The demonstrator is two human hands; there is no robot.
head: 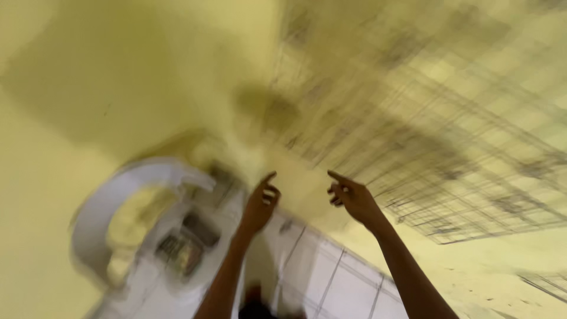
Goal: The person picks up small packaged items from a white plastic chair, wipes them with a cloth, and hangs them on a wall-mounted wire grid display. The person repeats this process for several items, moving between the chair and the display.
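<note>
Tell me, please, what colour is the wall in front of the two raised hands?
The wall is pale yellow, seen in the blurred head view.

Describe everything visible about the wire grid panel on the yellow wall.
The wire grid panel is a mesh of thin dark wires crossing into squares, metal by the look of it. It spreads over the upper right of the yellow wall, apparently flat against it, tilted in the view and smeared by motion blur. Its lower edge ends above the white tiled strip. The right hand points a finger toward it without touching; the left hand is further away.
</note>
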